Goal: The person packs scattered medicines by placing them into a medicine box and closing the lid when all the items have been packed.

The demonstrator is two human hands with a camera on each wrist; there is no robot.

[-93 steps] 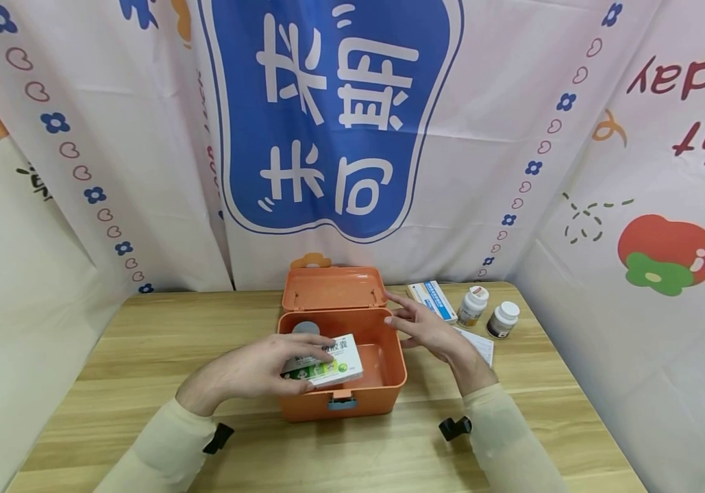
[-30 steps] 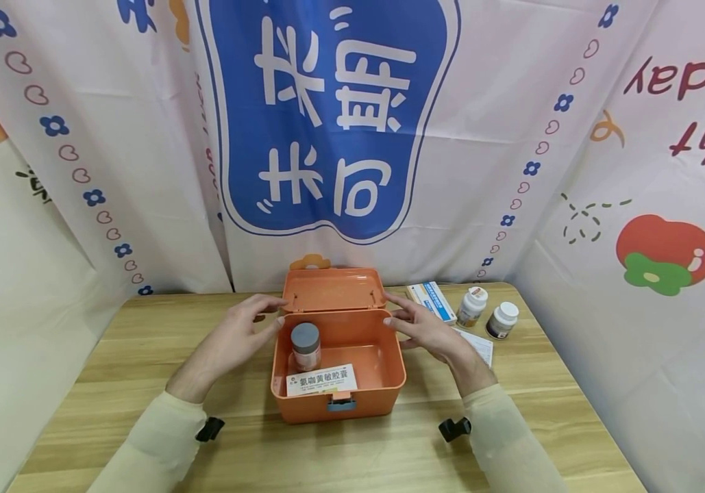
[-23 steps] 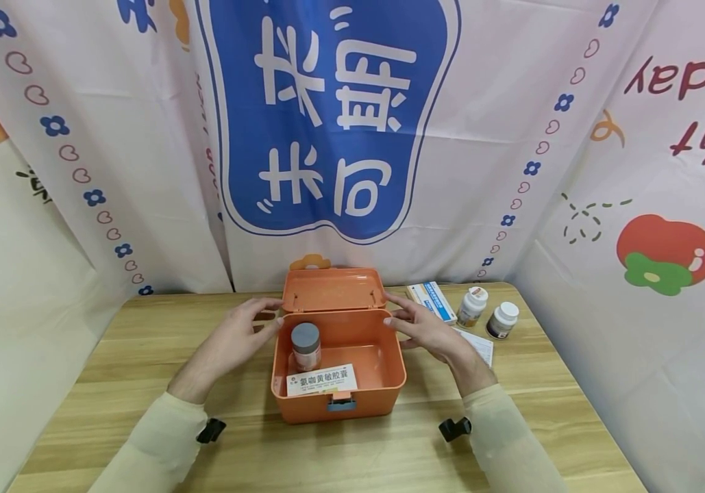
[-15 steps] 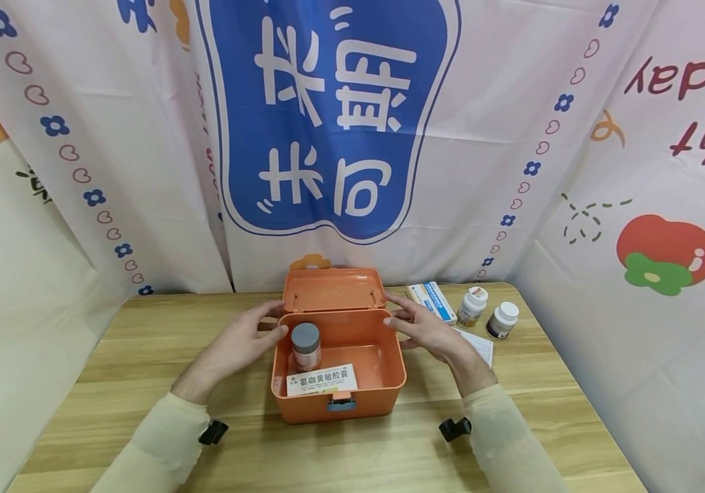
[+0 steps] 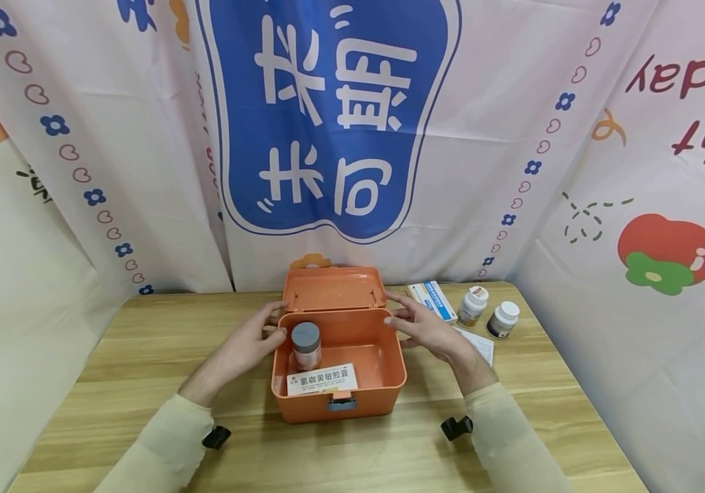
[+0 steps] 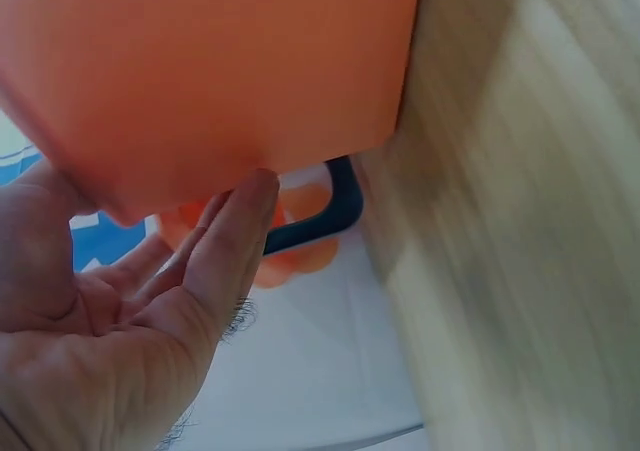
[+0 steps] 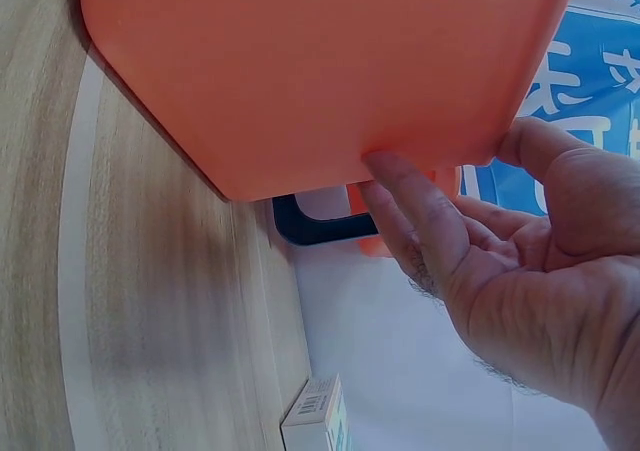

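Note:
An orange storage box (image 5: pixel 383 404) stands on the table with its lid (image 5: pixel 334 287) tipped back and a blue-grey latch (image 5: pixel 342 405) on its front. My left hand (image 5: pixel 247 346) grips the box's back left corner, thumb at the rim and fingers on the outer wall. At the back right corner, my right hand (image 5: pixel 429 332) does likewise. Inside the box, a jar with a grey cap (image 5: pixel 305 335) is upright at the left, and a white medicine carton (image 5: pixel 323 378) lies along the front wall. Both wrist views show fingertips against the orange side walls, near a dark handle (image 6: pixel 340 206).
To the right are a blue-and-white medicine carton (image 5: pixel 432 301), two white-capped bottles (image 5: pixel 472 306) and a white flat item (image 5: pixel 478 346) partly behind my right hand. A printed curtain (image 5: pixel 451 205) hangs along the wooden table's (image 5: pixel 161 356) back edge.
The left hand has let go of the white carton inside the box and moved to the back left corner, settling its thumb on the rim. The right hand has stayed put.

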